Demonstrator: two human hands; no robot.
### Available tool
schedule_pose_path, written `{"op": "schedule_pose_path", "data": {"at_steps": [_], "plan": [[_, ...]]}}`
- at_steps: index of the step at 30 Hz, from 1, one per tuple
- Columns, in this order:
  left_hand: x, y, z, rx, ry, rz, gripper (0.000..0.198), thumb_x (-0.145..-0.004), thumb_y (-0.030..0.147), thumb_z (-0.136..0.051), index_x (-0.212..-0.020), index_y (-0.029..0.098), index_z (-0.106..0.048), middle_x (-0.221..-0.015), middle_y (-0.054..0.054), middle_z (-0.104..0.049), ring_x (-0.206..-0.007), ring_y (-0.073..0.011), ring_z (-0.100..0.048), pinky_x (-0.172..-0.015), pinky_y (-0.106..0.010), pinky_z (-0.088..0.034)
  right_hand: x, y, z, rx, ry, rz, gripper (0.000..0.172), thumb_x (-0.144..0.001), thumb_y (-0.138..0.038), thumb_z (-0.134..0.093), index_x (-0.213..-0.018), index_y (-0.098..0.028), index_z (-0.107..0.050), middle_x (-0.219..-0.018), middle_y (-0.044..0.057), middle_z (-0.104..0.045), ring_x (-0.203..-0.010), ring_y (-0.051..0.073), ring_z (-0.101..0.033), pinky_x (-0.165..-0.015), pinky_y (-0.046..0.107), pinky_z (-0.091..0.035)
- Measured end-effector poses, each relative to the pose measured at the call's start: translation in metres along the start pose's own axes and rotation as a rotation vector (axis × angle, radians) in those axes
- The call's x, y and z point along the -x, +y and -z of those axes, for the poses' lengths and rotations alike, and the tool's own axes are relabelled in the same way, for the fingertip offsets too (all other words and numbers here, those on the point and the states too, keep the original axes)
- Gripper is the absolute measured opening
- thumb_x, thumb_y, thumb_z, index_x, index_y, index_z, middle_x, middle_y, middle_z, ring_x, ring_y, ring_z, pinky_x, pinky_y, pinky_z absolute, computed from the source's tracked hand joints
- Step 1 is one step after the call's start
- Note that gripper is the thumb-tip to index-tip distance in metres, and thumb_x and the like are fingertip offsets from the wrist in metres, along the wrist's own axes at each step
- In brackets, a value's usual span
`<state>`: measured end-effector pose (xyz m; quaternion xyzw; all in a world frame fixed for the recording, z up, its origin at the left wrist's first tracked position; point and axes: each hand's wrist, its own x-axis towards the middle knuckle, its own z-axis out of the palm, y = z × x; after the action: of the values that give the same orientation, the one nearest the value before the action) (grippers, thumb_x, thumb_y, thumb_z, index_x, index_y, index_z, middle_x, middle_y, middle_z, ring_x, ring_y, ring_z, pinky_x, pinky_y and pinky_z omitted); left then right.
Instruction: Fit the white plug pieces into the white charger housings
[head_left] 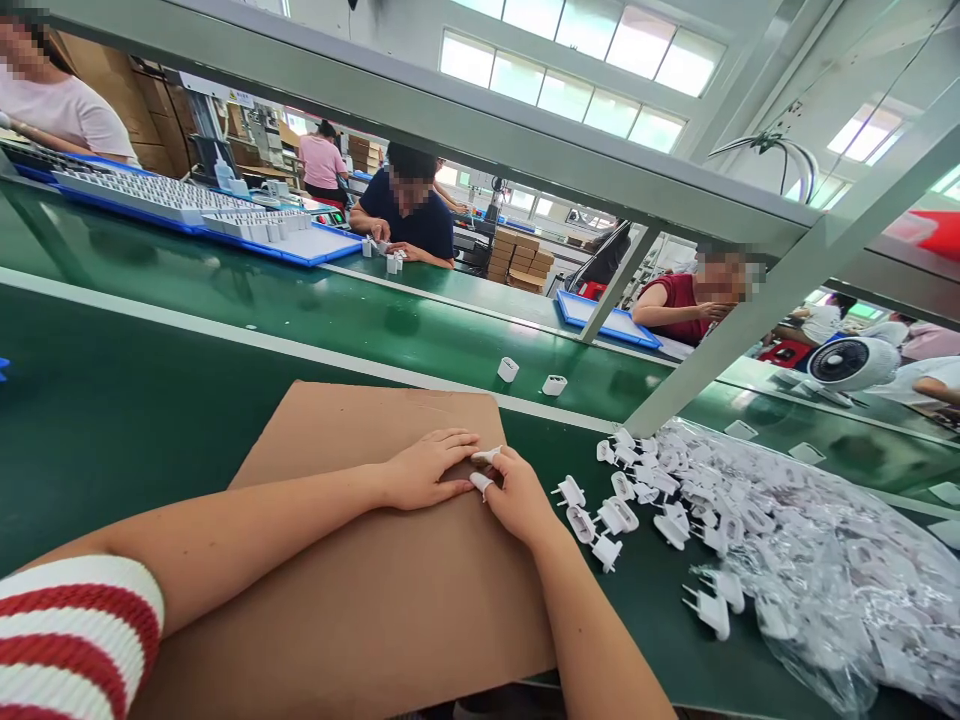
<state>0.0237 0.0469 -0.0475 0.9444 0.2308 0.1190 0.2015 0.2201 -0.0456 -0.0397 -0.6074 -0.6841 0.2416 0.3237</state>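
Observation:
My left hand (429,472) lies flat on a brown cardboard sheet (360,590), palm down with its fingers stretched out. Close to its fingertips is my right hand (519,497), its thumb and index finger in white finger covers. Those two fingertips are slightly apart, and I see nothing held between them. To the right of this hand, several white two-pin plug pieces (617,516) lie loose on the green work surface (187,390). More of them spill from a clear plastic bag (832,570).
Two small white housings (508,370) stand on the green belt beyond the cardboard. A slanted metal post (720,330) rises at right, under an overhead beam. Across the belt are blue trays (307,245) with white parts, seated co-workers (412,210) and a fan (844,360).

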Motion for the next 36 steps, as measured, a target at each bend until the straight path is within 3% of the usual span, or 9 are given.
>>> {"op": "schedule_pose_path", "data": {"at_steps": [5, 8, 10, 15, 24, 29, 31, 34, 36], "plan": [[0.001, -0.002, 0.001, 0.026, 0.019, 0.001, 0.061, -0.097, 0.057, -0.054, -0.147, 0.022, -0.055, -0.161, -0.01, -0.043, -0.152, -0.0336, -0.033, -0.127, -0.053, -0.026, 0.013, 0.007, 0.032, 0.224, 0.053, -0.036, 0.035, -0.089, -0.025, -0.063, -0.123, -0.025, -0.068, -0.113, 0.01, -0.064, -0.109, 0.029, -0.06, -0.089, 0.041, -0.048], [0.001, 0.0, 0.004, 0.039, 0.008, 0.005, 0.061, -0.097, 0.058, -0.054, -0.148, 0.024, -0.055, -0.161, -0.008, -0.043, -0.152, -0.0326, -0.033, -0.128, -0.05, -0.027, 0.028, 0.03, 0.057, 0.456, 0.192, -0.181, 0.069, -0.069, -0.03, -0.085, -0.134, -0.027, -0.061, -0.128, 0.016, -0.059, -0.119, 0.04, -0.054, -0.091, 0.049, -0.047], [0.001, 0.001, 0.005, 0.042, 0.001, 0.007, 0.061, -0.098, 0.058, -0.053, -0.149, 0.026, -0.055, -0.161, -0.007, -0.043, -0.152, -0.032, -0.033, -0.128, -0.048, -0.028, 0.034, 0.048, 0.069, 0.571, 0.165, -0.343, 0.081, -0.055, -0.026, -0.092, -0.131, -0.026, -0.063, -0.125, 0.019, -0.058, -0.115, 0.042, -0.056, -0.083, 0.049, -0.048], [-0.001, 0.001, 0.005, 0.008, -0.018, 0.046, 0.063, -0.099, 0.06, -0.049, -0.152, 0.026, -0.051, -0.163, -0.006, -0.039, -0.154, -0.0321, -0.029, -0.128, -0.05, -0.026, 0.03, 0.074, 0.073, 0.632, 0.072, -0.463, 0.047, -0.063, -0.009, -0.076, -0.107, -0.023, -0.07, -0.108, 0.014, -0.063, -0.092, 0.032, -0.065, -0.069, 0.037, -0.044], [-0.007, 0.002, 0.006, 0.068, 0.041, 0.09, 0.06, -0.093, 0.06, -0.056, -0.14, 0.024, -0.06, -0.156, -0.009, -0.049, -0.148, -0.0322, -0.039, -0.126, -0.05, -0.031, 0.007, 0.045, 0.055, 0.23, 0.326, -0.298, 0.028, -0.066, -0.009, -0.068, -0.09, -0.021, -0.061, -0.09, 0.002, -0.06, -0.074, 0.016, -0.057, -0.068, 0.028, -0.042], [-0.052, -0.011, 0.019, 0.228, 0.25, 0.406, 0.052, -0.084, 0.054, -0.063, -0.12, 0.017, -0.064, -0.123, -0.012, -0.068, -0.112, -0.0285, -0.066, -0.101, -0.041, -0.056, -0.001, 0.034, 0.05, 0.015, 0.343, -0.237, 0.049, -0.069, -0.01, -0.063, -0.117, -0.019, -0.066, -0.095, 0.002, -0.058, -0.08, 0.017, -0.057, -0.079, 0.033, -0.049], [-0.08, -0.026, 0.027, 0.174, 0.373, 0.483, 0.055, -0.082, 0.045, -0.065, -0.127, 0.014, -0.06, -0.132, -0.014, -0.063, -0.122, -0.0301, -0.061, -0.109, -0.042, -0.05, -0.004, 0.035, 0.048, -0.023, 0.368, -0.216, 0.049, -0.071, -0.011, -0.062, -0.119, -0.019, -0.07, -0.099, 0.004, -0.057, -0.083, 0.018, -0.058, -0.085, 0.036, -0.051], [-0.121, -0.056, 0.039, 0.086, 0.501, 0.528, 0.076, -0.079, 0.032, -0.069, -0.147, 0.009, -0.042, -0.157, -0.019, -0.039, -0.149, -0.0346, -0.032, -0.126, -0.046, -0.025, -0.009, 0.038, 0.045, -0.207, 0.41, -0.244, 0.028, -0.073, -0.016, -0.065, -0.098, -0.02, -0.077, -0.104, 0.006, -0.061, -0.089, 0.019, -0.061, -0.091, 0.037, -0.053], [-0.145, -0.075, 0.046, 0.074, 0.528, 0.574, 0.089, -0.077, 0.031, -0.074, -0.152, 0.006, -0.034, -0.163, -0.023, -0.028, -0.154, -0.0378, -0.021, -0.128, -0.048, -0.019, -0.013, 0.039, 0.043, -0.398, 0.416, -0.298, 0.022, -0.074, -0.019, -0.068, -0.094, -0.02, -0.076, -0.104, 0.006, -0.067, -0.09, 0.019, -0.064, -0.088, 0.036, -0.055]]}}
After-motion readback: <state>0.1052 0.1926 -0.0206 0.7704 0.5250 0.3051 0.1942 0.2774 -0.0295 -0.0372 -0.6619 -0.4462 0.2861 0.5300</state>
